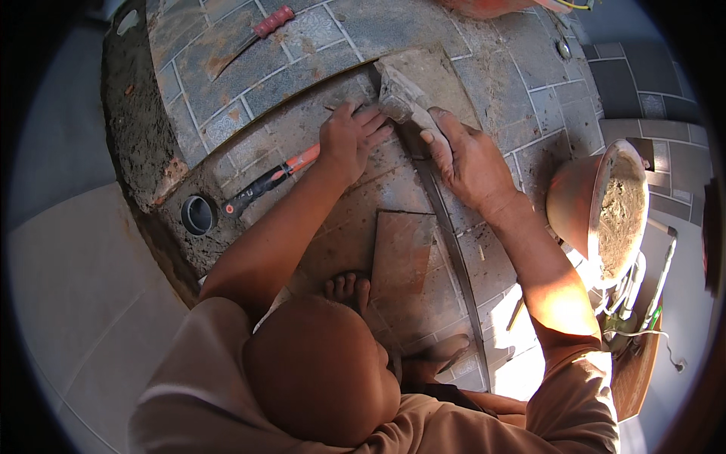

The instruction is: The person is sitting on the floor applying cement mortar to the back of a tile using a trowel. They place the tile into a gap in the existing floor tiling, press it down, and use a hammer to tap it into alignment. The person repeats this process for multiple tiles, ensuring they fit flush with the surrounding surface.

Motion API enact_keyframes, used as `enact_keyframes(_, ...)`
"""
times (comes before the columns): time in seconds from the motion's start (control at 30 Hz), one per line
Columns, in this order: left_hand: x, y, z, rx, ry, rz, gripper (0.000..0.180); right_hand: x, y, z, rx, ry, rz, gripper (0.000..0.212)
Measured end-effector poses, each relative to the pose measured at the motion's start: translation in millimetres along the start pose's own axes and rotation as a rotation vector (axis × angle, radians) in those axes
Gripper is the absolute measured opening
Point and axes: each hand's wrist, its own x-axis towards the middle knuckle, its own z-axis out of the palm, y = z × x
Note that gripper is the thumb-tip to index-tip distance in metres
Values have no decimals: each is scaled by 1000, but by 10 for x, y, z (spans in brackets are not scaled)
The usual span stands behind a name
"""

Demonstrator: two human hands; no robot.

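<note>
My right hand (pixel 470 160) is closed around the handle of a mortar-caked hand tool (pixel 402 94); the dried grey coating hides its exact kind. The tool's broad end lies over the upper end of a long dark gap (pixel 456 261) between floor pieces. My left hand (pixel 352 144) is close to the tool's left side, fingers stretched out over the dusty tile and nothing seen in them. Beneath my left wrist lies a tool with a black and orange handle (pixel 261 185); its other end is hidden by the hand.
A red-handled tool with a thin blade (pixel 253 39) lies on the patterned tiles. A drain pipe opening (pixel 198 215) sits in rough mortar at left. A loose tile piece (pixel 401 253) lies near my bare foot (pixel 348 289). A tilted mortar bucket (pixel 575 200) stands at right.
</note>
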Motion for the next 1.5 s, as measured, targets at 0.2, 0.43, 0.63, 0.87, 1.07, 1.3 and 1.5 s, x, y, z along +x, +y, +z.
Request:
enact_keyframes(0.2,1,8,-17,35,-9,-5,67,18,76,17,-15,18,175,37)
enact_keyframes(0.43,9,-21,-30,61,-47,18,68,-34,109,37,-21,54,204,35)
enact_keyframes(0.63,-6,21,44,27,-47,-7,69,-211,167,119,8,0,345,35)
enact_keyframes(0.87,-30,34,59,67,0,-1,67,-450,-82,371,41,-4,296,32)
enact_keyframes(1.07,-37,-2,76,38,0,24,66,-583,-208,443,76,-11,301,30)
enact_keyframes(1.3,-18,-39,81,50,-2,31,65,-720,-268,466,124,14,255,29)
enact_keyframes(1.5,-7,-5,22,93,-10,34,66,-700,-243,456,75,14,269,31)
